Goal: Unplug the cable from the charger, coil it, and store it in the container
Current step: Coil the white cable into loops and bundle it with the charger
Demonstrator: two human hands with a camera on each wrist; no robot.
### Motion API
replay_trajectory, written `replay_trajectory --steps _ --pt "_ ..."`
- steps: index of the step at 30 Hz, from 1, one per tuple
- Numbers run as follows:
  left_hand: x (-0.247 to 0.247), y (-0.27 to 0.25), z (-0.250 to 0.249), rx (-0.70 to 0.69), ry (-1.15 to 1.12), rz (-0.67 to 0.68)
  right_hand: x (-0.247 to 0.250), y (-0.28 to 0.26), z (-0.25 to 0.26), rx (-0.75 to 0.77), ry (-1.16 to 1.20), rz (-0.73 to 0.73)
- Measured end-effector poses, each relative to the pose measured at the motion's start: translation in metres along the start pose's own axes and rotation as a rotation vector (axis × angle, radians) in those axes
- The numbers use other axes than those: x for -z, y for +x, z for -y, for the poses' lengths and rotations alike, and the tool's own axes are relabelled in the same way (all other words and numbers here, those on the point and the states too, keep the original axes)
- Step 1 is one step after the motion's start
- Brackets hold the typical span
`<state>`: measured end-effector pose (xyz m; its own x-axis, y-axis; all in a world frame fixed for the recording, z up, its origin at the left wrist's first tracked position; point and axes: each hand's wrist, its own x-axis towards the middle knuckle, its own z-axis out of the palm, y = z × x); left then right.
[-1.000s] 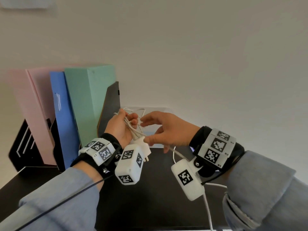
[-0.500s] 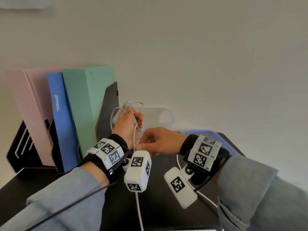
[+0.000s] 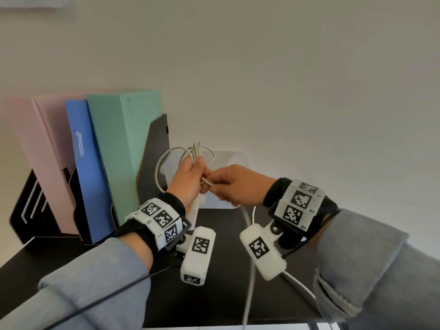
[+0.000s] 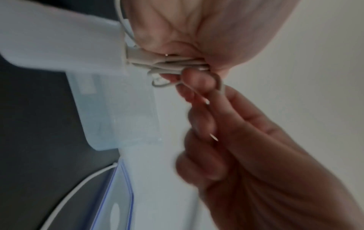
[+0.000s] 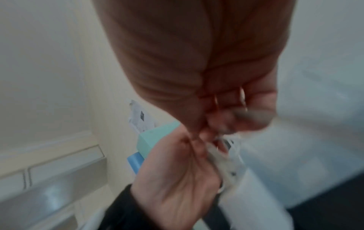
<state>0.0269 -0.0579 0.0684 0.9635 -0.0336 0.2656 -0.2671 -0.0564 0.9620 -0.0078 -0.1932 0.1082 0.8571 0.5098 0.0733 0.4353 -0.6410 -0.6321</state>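
Observation:
My left hand (image 3: 190,172) grips a coil of white cable (image 3: 194,151), whose loops stick up above the fist. My right hand (image 3: 210,184) pinches one strand of it beside the left fingers. The white charger (image 3: 193,211) hangs below the left hand. In the left wrist view the cable's plug (image 4: 135,57) still sits in the charger (image 4: 59,38). A clear plastic container (image 3: 234,156) stands on the table against the wall, behind both hands. Its blue-edged lid (image 4: 122,194) lies beside it. The right wrist view is blurred and shows both hands (image 5: 197,137) meeting.
Pink (image 3: 47,151), blue (image 3: 88,163) and green (image 3: 123,144) file boxes stand in a black rack (image 3: 28,206) at the left. The black table (image 3: 214,294) ends at the wall. White leads (image 3: 250,270) hang from the wrist cameras over its front.
Both hands have risen. The left hand has turned the coil upright, and the right hand has come up from below it to pinch a strand beside the left fingers.

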Motion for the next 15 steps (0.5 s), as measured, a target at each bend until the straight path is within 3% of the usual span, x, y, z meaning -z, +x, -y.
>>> replay_trajectory --steps 3,10,12,15 --pt "0.005 -0.003 -0.001 -0.016 0.106 0.071 0.015 -0.005 0.0 0.095 -0.121 -0.036" --pt "0.004 -0.018 -0.01 0.22 -0.286 0.412 0.044 -0.002 -0.022 0.104 -0.16 -0.333" --pt "0.004 -0.02 -0.014 0.233 -0.351 0.5 0.042 -0.003 -0.027 0.08 -0.088 -0.303" --pt "0.003 -0.021 -0.018 0.25 -0.43 0.601 0.039 -0.01 -0.023 0.079 0.031 -0.129"
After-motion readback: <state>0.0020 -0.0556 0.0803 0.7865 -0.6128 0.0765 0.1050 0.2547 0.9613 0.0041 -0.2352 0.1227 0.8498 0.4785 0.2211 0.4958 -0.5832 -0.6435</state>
